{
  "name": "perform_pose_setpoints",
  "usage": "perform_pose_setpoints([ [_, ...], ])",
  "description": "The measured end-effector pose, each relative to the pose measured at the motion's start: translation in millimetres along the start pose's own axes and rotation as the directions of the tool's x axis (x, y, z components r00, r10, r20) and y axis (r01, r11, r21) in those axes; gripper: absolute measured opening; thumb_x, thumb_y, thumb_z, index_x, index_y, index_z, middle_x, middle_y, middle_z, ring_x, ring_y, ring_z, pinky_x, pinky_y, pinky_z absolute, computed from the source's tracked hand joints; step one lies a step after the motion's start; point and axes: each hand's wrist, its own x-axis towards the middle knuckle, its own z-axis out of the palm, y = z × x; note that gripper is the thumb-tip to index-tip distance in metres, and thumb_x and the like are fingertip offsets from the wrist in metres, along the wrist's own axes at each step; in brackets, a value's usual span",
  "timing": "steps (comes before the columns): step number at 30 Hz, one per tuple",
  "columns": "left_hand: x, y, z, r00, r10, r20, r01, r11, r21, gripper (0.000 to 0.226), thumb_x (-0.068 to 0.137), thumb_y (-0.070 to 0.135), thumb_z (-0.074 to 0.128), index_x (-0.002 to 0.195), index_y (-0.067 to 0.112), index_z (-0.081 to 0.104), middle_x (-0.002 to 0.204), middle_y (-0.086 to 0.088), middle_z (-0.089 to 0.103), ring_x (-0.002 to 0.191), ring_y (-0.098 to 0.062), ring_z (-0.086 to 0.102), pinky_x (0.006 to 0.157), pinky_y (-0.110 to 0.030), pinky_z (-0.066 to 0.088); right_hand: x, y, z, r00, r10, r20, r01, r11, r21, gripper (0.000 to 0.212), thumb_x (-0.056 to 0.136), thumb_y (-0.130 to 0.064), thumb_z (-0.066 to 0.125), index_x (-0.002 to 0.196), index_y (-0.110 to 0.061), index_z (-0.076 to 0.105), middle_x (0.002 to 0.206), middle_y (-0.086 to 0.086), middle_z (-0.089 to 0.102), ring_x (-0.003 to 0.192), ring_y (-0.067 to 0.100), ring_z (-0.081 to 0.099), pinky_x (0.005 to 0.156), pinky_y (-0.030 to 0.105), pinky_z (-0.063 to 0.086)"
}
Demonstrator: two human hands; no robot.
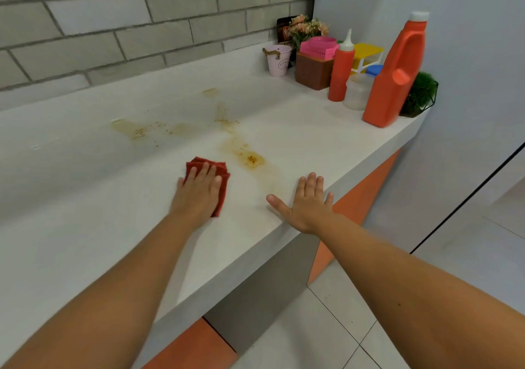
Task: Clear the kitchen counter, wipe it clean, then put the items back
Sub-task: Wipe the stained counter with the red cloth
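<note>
Hands: left hand [199, 192] lies flat with straight fingers, pressing a folded red cloth [223, 169] onto the tabletop [312, 130]; right hand [308, 203] rests spread and empty at the front edge, lower centre-right, probably as a brace.
Cloth: centre of the frame, folded into a pad so the palm covers most of it and can bear down evenly.
Stains: brown smear [251, 159] just right of the cloth, trailing up toward the brick wall; second patch [133, 130] at centre left, well apart from the cloth. Both look unwiped.
Cleared goods: crowded at the upper right, presumably to free the middle for wiping. They include:
- orange jug [395, 78]
- red squeeze bottle [341, 70]
- clear tub [356, 93]
- brown basket [312, 70] with a pink basket [318, 47] on top
- pink pail [278, 60]
- yellow stand [366, 51]
- flowers [306, 27]
- green plant [420, 93]
Stage: judged to be the wiping step, with most of the soiling still left; putting the goods back is not yet due.
Next move, by judgement: a short sweep right onto the nearest smear, with firm pressure for the dried specks.
</note>
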Motion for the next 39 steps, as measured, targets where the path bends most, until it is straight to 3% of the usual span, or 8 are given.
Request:
perform_pose_setpoints([
  [6,-45,85,22,0.984,0.171,0.043,-0.168,0.984,-0.060,0.049,0.102,0.028,0.009,0.150,0.021,0.009,0.158,0.002,0.002,0.146,-0.019,-0.001,0.117,-0.039,0.000,0,2,0,1.000,-0.021,-0.007,0.021,0.998,0.053,0.095,0.085,-0.073,0.011,0.147,-0.008,-0.018,0.153,0.010,-0.029,0.141,0.024,-0.028,0.116,0.051,-0.010],
  [10,-67,75,-3,0.995,0.032,0.091,0.033,0.768,-0.639,0.044,0.102,0.028,0.020,0.146,0.034,0.024,0.152,-0.005,0.030,0.136,-0.021,0.033,0.109,-0.031,0.025,1,8,-9,0.999,-0.034,0.037,0.031,0.997,0.073,0.085,0.090,-0.066,0.010,0.148,-0.008,-0.014,0.154,0.009,-0.026,0.143,0.024,-0.024,0.116,0.053,-0.007],
  [12,-72,52,-12,0.990,-0.083,-0.117,-0.033,0.664,-0.747,0.041,0.102,0.027,0.026,0.142,0.030,0.034,0.149,0.001,0.036,0.135,-0.014,0.034,0.107,-0.025,0.024,3,8,-16,0.999,-0.012,0.030,0.012,1.000,0.009,0.082,0.093,-0.063,0.013,0.150,-0.008,-0.008,0.156,0.012,-0.020,0.145,0.027,-0.018,0.116,0.053,-0.005],
  [17,-64,0,3,0.941,-0.198,-0.274,0.087,0.925,-0.371,0.045,0.102,0.026,0.023,0.145,0.014,0.030,0.155,-0.007,0.021,0.145,-0.024,0.013,0.118,-0.041,0.002,-12,-56,12,0.948,-0.182,-0.262,0.162,0.982,-0.095,0.064,0.100,-0.045,0.016,0.150,-0.008,0.003,0.158,0.013,-0.011,0.146,0.030,-0.012,0.116,0.050,-0.007],
  [25,-54,-3,16,0.959,-0.212,-0.190,0.158,0.951,-0.265,0.051,0.102,0.028,0.019,0.148,0.006,0.016,0.156,-0.011,0.014,0.145,-0.024,0.007,0.117,-0.039,-0.003,-4,-55,35,0.910,-0.370,-0.186,0.331,0.920,-0.210,0.058,0.101,-0.040,0.013,0.151,-0.014,0.002,0.158,0.010,-0.010,0.146,0.023,-0.010,0.117,0.043,-0.009],
  [29,-56,0,15,0.963,-0.206,-0.171,0.155,0.949,-0.273,0.053,0.102,0.030,0.017,0.148,0.005,0.013,0.157,-0.010,0.011,0.146,-0.021,0.003,0.118,-0.037,-0.006,32,-6,2,0.947,-0.235,-0.220,0.194,0.962,-0.190,0.054,0.098,-0.051,0.012,0.150,-0.034,0.011,0.158,0.012,-0.010,0.145,0.028,-0.012,0.116,0.051,-0.008],
  [35,-54,1,16,0.964,-0.208,-0.165,0.157,0.947,-0.281,0.055,0.101,0.033,0.016,0.149,0.006,0.011,0.158,-0.007,0.009,0.146,-0.019,0.001,0.117,-0.036,-0.007,57,-19,-7,0.965,-0.051,-0.256,0.012,0.988,-0.154,0.071,0.096,-0.057,0.008,0.151,-0.014,0.000,0.157,0.018,-0.009,0.146,0.032,-0.008,0.117,0.049,-0.004],
  [39,-52,0,17,0.960,-0.226,-0.166,0.173,0.943,-0.285,0.055,0.101,0.036,0.015,0.149,0.009,0.010,0.158,-0.007,0.009,0.146,-0.018,0.001,0.118,-0.036,-0.007,0,-54,29,0.928,-0.322,-0.186,0.284,0.937,-0.203,0.068,0.097,-0.054,0.007,0.151,-0.013,-0.002,0.157,0.015,-0.012,0.146,0.028,-0.011,0.118,0.045,-0.008],
])
